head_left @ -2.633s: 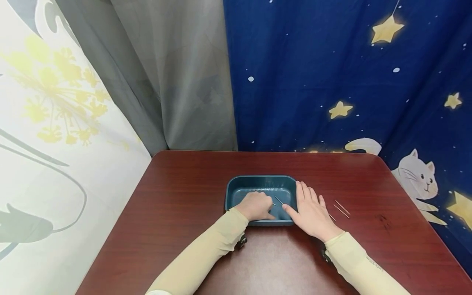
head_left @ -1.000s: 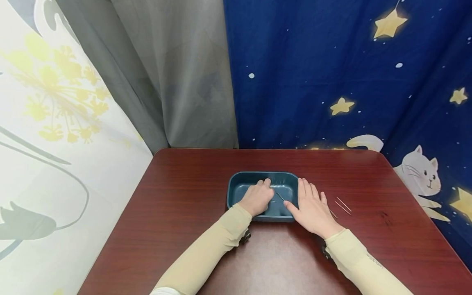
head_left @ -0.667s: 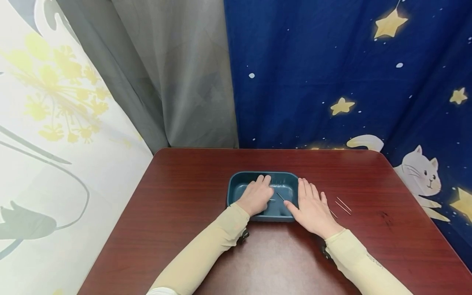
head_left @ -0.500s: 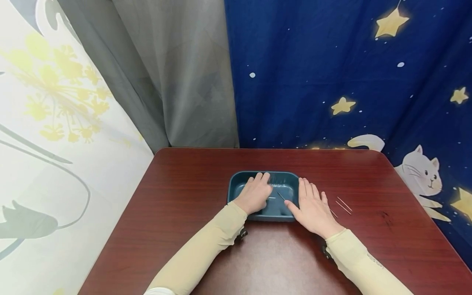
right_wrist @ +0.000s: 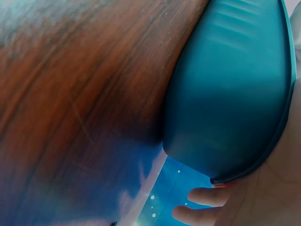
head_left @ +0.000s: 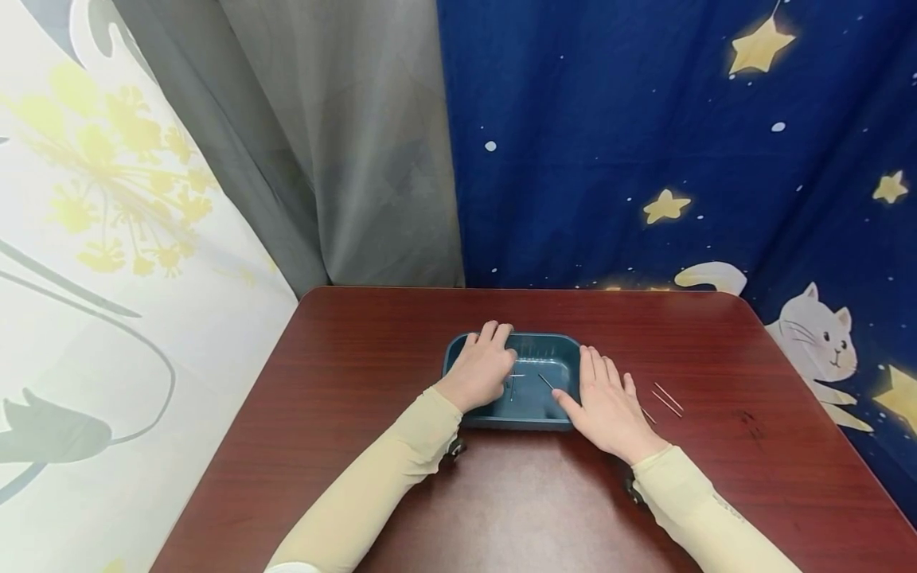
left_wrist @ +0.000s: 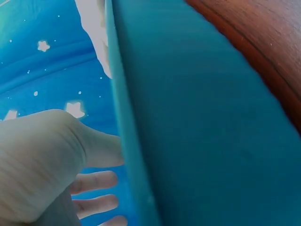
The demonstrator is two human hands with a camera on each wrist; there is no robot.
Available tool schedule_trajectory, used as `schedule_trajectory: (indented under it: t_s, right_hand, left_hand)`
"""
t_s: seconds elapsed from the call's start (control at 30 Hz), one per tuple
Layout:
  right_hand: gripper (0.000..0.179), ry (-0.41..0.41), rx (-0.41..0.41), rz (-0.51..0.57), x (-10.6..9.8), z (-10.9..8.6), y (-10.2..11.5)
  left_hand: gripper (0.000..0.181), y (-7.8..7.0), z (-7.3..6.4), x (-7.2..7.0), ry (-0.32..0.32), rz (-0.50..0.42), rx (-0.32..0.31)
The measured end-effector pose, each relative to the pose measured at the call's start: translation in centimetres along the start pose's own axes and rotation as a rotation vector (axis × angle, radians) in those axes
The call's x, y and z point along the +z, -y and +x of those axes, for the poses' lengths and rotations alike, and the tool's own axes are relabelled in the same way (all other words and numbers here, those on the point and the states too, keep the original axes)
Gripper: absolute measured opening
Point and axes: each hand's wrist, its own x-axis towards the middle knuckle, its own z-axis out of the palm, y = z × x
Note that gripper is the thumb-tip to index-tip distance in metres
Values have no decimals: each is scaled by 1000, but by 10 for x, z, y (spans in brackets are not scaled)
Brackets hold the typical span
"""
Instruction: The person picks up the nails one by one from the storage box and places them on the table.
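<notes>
A dark teal rectangular tray stands on the table. Over its left half is my left hand, its thumb and index finger appearing to pinch a thin silvery needle that sticks out to the right; the pinch itself is hidden. Two more needles, one upright in view and one slanted, show inside the tray. Straight-fingered, my right hand rests along the tray's right side with the thumb over the rim. The left wrist view shows the left thumb beside the tray wall.
Several thin needles lie on the reddish-brown table just right of my right hand, one partly covered by it. A grey curtain and a blue star-patterned curtain hang behind the table's far edge.
My left hand has moved left and toward the far rim inside the tray, the needle shifting along with it. A needle under that hand has come into view. My right hand stays put.
</notes>
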Motion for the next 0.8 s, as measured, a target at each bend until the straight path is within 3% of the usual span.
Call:
schedule_trajectory:
  t_s: [0.47,0.8]
  right_hand:
    - [97,4,2,3,1,0,-2]
    - [96,7,-1,2,1,0,-1]
  left_hand:
    - [8,28,-20,-18,-17,-53,-19]
    - [23,56,-41,-15,-62,-137,-66]
